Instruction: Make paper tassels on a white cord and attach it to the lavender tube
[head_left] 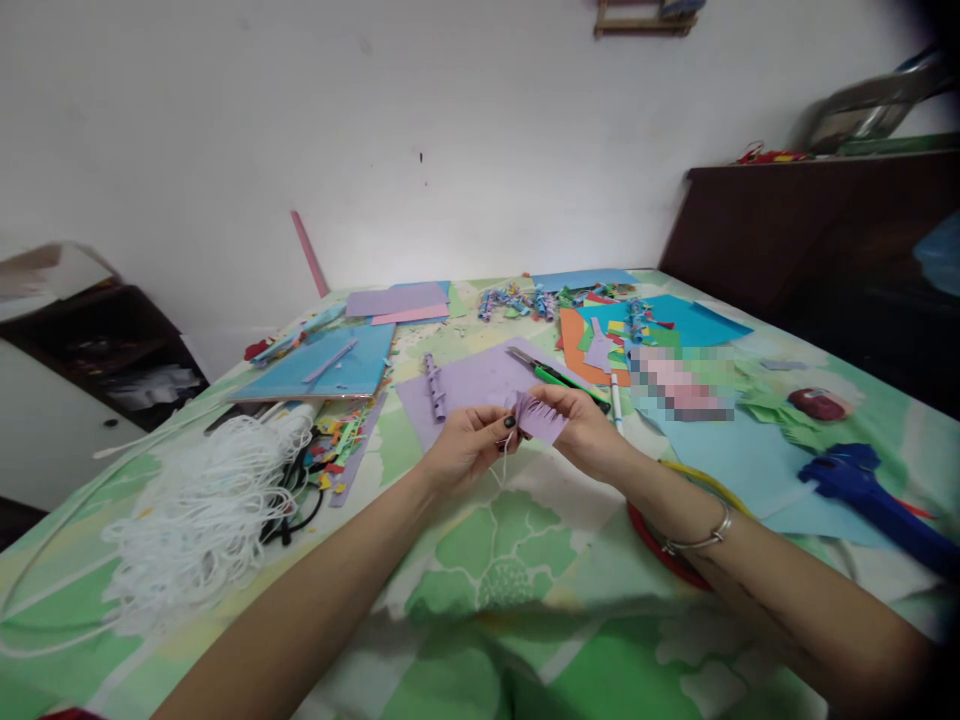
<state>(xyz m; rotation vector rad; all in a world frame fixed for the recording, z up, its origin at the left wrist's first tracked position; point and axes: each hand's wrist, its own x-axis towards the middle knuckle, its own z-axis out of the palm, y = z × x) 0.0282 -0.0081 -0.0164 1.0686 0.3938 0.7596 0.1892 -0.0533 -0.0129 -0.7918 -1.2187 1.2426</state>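
Between both hands, above the near middle of the table, is a purple paper strip point(543, 418) with fringe-like cuts along one edge. My left hand point(474, 440) pinches its left end, where a thin white string point(504, 462) hangs down. My right hand point(585, 430) has its fingers closed around the strip's right part; some fingertips are hidden behind the paper. Just beyond the hands lies a larger purple sheet point(480, 365). On that sheet rest a rolled purple paper piece point(433, 388) and a green-and-black cutter or pair of scissors point(555, 376), its exact kind unclear.
A heap of white cord point(217, 510) lies at left, beside colored paper scraps point(341, 440) and a blue pad point(330, 360). At right are a blue glue gun point(870, 490), light-blue paper point(750, 465) and a yellow-and-red ring point(645, 530). Curled paper rolls point(517, 300) sit at the back.
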